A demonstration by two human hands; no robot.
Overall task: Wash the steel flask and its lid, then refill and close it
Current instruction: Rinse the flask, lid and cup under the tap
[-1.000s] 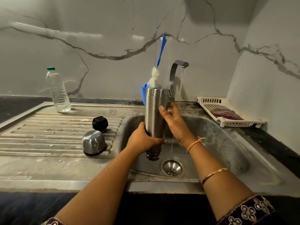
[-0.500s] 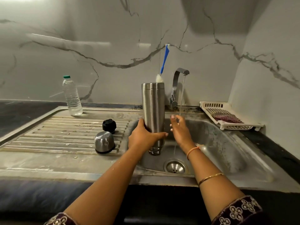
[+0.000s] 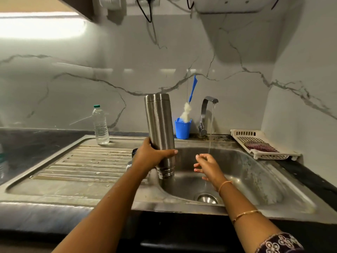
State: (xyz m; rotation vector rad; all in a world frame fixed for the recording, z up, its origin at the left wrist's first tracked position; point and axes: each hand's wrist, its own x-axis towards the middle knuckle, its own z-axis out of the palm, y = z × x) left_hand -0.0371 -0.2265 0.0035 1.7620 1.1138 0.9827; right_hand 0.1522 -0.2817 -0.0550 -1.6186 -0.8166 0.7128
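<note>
1. The left hand [image 3: 151, 158] holds the flask [image 3: 159, 125] by its lower part; its fingers [image 3: 168, 152] are curled round the steel body.
2. The flask is nearly upright but upside down, with the threaded mouth pointing down, above the left edge of the sink [image 3: 255, 172].
3. The right hand [image 3: 208, 167] holds nothing; its fingers [image 3: 198, 169] are loosely spread under the thin water from the tap [image 3: 205, 114].
4. A blue cup [image 3: 182, 131] with a brush [image 3: 192, 90] in it stands between the flask and the tap.
5. A bottle [image 3: 100, 125] stands at the far left of the sink unit.
6. A white basket [image 3: 262, 145] lies to the right of the sink, at the edge of the desk [image 3: 300, 170].
</note>
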